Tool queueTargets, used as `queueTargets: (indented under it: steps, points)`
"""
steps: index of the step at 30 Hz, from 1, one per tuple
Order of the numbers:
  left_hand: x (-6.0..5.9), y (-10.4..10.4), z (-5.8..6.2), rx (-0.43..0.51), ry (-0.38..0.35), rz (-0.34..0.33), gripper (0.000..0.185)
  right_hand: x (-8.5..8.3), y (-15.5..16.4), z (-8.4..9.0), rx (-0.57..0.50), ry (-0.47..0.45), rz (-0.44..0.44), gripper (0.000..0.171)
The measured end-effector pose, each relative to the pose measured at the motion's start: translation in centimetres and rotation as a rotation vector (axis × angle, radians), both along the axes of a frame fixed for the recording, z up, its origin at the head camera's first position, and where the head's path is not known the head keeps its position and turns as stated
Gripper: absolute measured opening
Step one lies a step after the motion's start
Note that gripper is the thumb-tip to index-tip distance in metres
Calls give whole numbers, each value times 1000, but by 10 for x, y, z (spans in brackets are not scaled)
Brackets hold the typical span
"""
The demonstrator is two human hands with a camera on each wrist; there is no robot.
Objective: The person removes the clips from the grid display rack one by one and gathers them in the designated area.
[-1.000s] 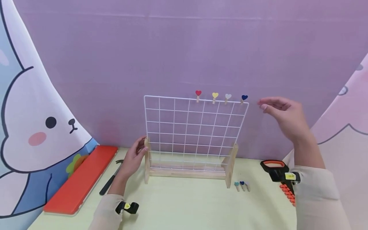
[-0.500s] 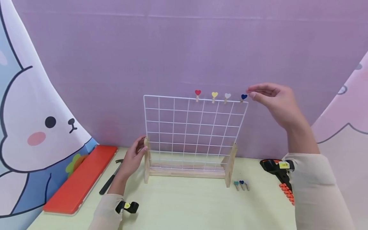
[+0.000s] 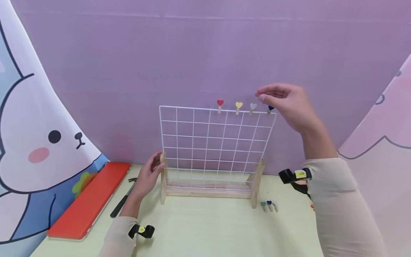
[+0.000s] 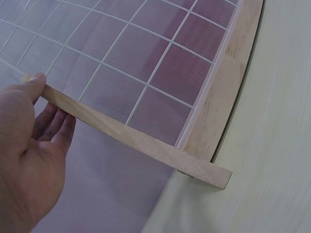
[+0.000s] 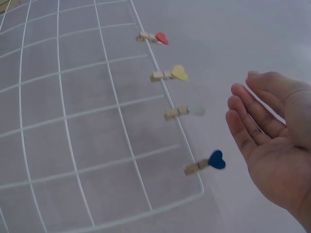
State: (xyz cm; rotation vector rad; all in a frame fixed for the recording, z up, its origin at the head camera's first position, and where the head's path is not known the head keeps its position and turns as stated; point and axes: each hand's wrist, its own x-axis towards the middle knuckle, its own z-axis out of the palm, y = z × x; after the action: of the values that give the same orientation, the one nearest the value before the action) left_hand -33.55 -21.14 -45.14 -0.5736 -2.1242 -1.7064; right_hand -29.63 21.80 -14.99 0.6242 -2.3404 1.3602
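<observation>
Blue-heart peg (image 5: 204,164) stood at the right end of a row clipped along the top of the white wire grid (image 5: 118,105), and from our right hand (image 3: 290,105) it lay just below, near but apart, partly hidden in the head view. Its long axis crossed the top wire, heart upward, clip end down. Our right hand was by far the nearer one; we had its fingers lightly bent, thumb close to the fingertips, with nothing in it. Farther left along the row we saw the white-heart peg (image 5: 177,113), the yellow-heart peg (image 5: 165,75) and the red-heart peg (image 5: 149,37). Our left hand (image 3: 151,176) gripped the upper end of the left wooden upright (image 4: 116,128), thumb on one face and fingers on the other. On the table (image 3: 199,225), just beside the right wooden upright (image 3: 256,185), we had three loose pegs (image 3: 270,206) side by side. Farther right, our sleeve (image 3: 340,207) hid most of a black-and-orange thing (image 3: 300,187) we could not identify; well to the left lay a hammer (image 3: 120,205) and a red board (image 3: 91,200).
</observation>
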Motion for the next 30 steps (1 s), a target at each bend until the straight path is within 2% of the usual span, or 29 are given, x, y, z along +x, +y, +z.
queueTargets:
  steps: [12,24,30]
  points:
    - [3,1,0,-12,-13,5,54,-13,-35,7,-58,-59,81,29]
    - [7,-3,0,-3,-21,3,54,-31,-66,7,-75,-116,107,24]
    - [7,0,2,-3,-14,-3,53,-37,-71,7,3,-97,78,24]
